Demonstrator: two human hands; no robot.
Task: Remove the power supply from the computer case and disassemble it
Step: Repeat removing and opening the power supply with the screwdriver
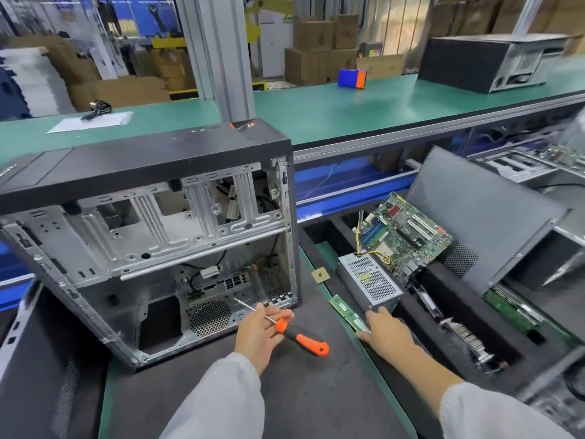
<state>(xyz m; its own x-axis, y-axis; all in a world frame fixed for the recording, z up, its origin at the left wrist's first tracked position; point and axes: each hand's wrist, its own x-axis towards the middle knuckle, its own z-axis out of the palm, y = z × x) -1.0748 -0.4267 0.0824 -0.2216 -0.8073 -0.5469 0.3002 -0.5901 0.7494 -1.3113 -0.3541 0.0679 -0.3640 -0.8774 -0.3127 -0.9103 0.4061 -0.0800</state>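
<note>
The opened black computer case stands on the dark mat, its silver interior facing me. The silver power supply is outside the case, lying in a black foam tray to its right, with yellow wires at its far end. My left hand is palm up in front of the case and holds an orange-and-black screwdriver across its fingers, shaft pointing into the case. My right hand reaches out with its fingers stretched to the near corner of the power supply.
A green motherboard leans behind the power supply. A RAM stick and a small chip lie on the tray's edge. A grey side panel and an expansion card sit to the right. Another case stands on the green bench.
</note>
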